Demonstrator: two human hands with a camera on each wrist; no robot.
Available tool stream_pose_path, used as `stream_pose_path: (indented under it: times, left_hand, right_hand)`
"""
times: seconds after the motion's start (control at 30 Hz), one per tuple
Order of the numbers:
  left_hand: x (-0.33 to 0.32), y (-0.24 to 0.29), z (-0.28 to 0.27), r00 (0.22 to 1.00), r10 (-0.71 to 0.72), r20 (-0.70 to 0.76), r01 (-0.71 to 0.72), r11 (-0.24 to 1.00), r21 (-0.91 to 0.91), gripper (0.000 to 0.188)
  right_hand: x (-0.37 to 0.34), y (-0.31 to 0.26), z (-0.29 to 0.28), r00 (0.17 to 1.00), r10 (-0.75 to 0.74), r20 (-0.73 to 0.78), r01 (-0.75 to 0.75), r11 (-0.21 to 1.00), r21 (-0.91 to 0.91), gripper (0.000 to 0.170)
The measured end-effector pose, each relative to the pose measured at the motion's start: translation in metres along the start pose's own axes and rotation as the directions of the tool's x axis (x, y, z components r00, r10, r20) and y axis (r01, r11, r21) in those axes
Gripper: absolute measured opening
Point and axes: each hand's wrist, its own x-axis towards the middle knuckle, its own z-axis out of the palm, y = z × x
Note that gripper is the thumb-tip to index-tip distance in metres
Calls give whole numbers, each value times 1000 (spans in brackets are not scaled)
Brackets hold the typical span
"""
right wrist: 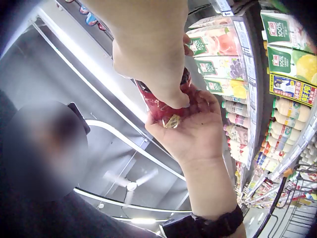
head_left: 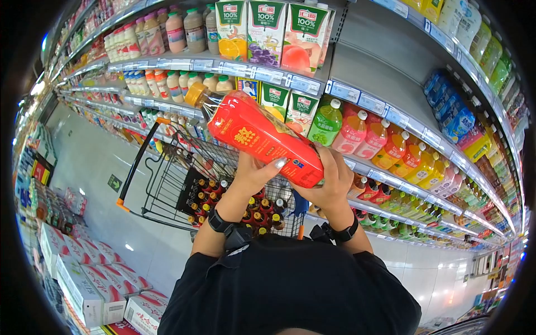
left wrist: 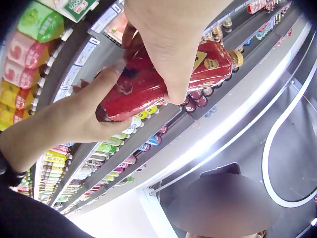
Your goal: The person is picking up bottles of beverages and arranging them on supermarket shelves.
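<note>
A large red-labelled bottle with a gold cap lies tilted across the middle of the head view, cap toward the upper left. The left hand holds it from below near the middle, thumb on the label. Around the base end curl the fingers of the right hand. In the left wrist view the bottle shows between the left hand and the right hand. Both the right hand and the left hand touch the bottle in the right wrist view.
A wire shopping cart with many dark, yellow-capped bottles stands below the hands. Shelves hold juice cartons, a green-labelled bottle and rows of colourful drinks. Stacked white and red boxes are at lower left.
</note>
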Motion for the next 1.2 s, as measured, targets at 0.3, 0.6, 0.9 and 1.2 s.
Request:
stream_pose_path:
  times: [0.3,0.6,0.9,1.2]
  left_hand:
    - [0,-4,0,999,-32,-1,32,999,-34,62]
    - [-1,-6,-3,999,-33,17,34,998,-59,60]
    - [-2,-7,-4,999,-27,-25,26,999,-43,63]
    - [-4,-18,-7,996,-36,-79,30,997,-76,61]
  right_hand:
    - [-3,4,0,1000,-8,-3,8,1000,-11,67]
    - [-2,3,-1,1000,-18,1,18,1000,-3,68]
    - [-1,-1,-4,999,-29,16,29,999,-21,71]
    - [-10,-2,-9,995,3,96,2,998,-60,79]
